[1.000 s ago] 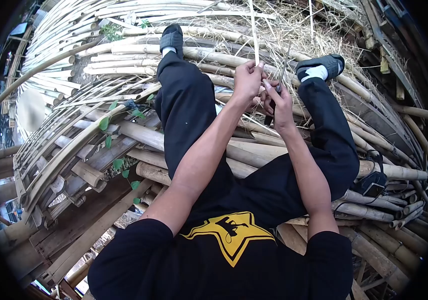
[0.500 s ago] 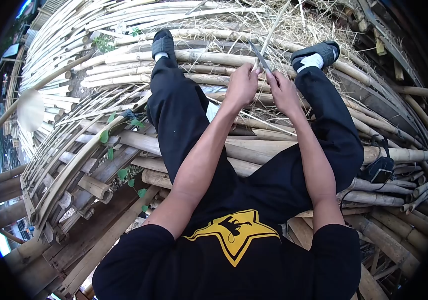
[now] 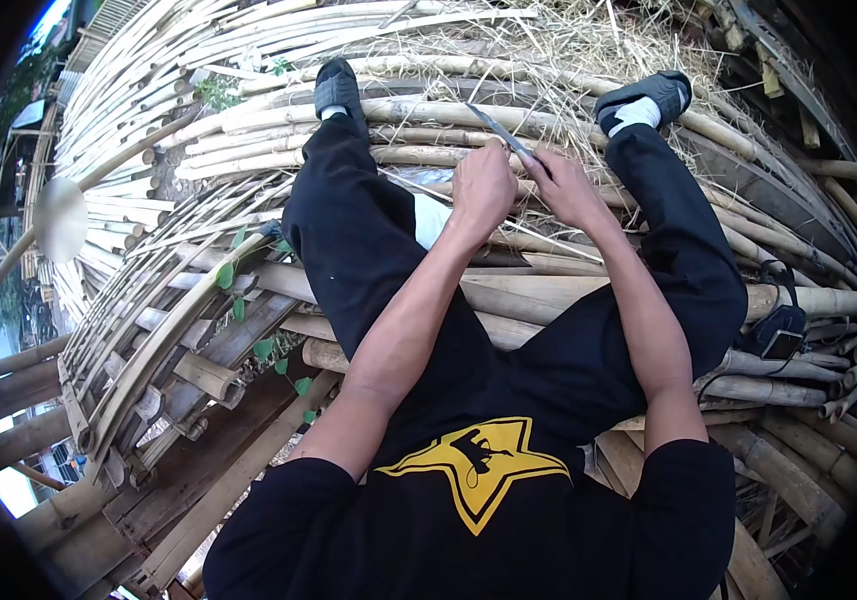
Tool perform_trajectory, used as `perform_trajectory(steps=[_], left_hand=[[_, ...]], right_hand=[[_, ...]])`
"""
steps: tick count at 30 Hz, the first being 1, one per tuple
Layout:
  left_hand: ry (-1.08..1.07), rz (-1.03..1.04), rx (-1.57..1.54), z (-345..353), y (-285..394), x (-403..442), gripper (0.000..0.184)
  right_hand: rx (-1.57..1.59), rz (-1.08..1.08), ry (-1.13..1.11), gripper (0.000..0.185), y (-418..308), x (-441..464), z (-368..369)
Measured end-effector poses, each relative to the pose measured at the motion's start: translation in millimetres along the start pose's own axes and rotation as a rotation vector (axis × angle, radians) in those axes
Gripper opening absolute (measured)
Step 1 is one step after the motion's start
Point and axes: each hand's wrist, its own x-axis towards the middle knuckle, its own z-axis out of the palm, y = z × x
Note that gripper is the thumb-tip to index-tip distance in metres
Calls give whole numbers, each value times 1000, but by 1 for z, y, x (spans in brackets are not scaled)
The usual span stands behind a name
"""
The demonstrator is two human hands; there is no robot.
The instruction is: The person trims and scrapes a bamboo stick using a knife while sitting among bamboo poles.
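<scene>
Slim grey metal knife with a dark handle (image 3: 497,131) slants from your bare right hand (image 3: 567,187) past the far side of your bare left hand (image 3: 485,190), its tip pointing away from you and to your left, over the long, round, pale tan bamboo poles (image 3: 419,112) between your 2 dark grey slip-on shoes (image 3: 339,88). You had the blade leaning to the right 1.0 s ago; it has since swung to the left, and it lies flatter than it did 0.5 s ago. Your right fingers are wrapped closed around the handle. Your left fingers are curled into a fist, and what sits inside is hidden, so I cannot tell whether they grip anything. The straight, narrow, pale bamboo strip that stuck out beyond that fist in both earlier views no longer shows there; a thin whitish line (image 3: 414,187) runs from beside your black-trousered left thigh (image 3: 354,215) towards the fist, but whether it is the same strip I cannot tell. For the work in your hands, this looks like a turn of the strip or a pause between strokes, since no blade edge can be seen meeting bamboo
</scene>
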Motion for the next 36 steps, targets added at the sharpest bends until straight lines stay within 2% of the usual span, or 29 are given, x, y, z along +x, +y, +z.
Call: perform_trajectory(steps=[7, 9, 15, 17, 21, 26, 27, 29, 36], left_hand=[[-10, 40, -8, -1, -20, -8, 17], [12, 73, -6, -1, -27, -11, 11], [29, 111, -60, -6, -41, -22, 13], [35, 120, -89, -7, -47, -26, 15], [-41, 77, -56, -11, -51, -38, 15], [-103, 57, -60, -11, -52, -37, 18], [-111, 59, -61, -11, -52, -36, 18], [-165, 50, 22, -11, -53, -34, 21], [-170, -11, 148, -8, -60, -37, 20]], right_hand=[[63, 8, -85, 40, -2, -1, 13], [62, -45, -128, 41, -5, -3, 16], [59, -105, -159, 42, -6, -3, 26], [-82, -91, -171, 46, -2, -2, 32], [-122, -57, -153, 47, 24, 12, 38], [-100, 104, -102, 52, 52, 29, 33], [-97, 111, -101, 52, 48, 28, 36], [-79, -6, -182, 52, 34, 21, 42], [39, 3, -314, 53, 4, 1, 57]])
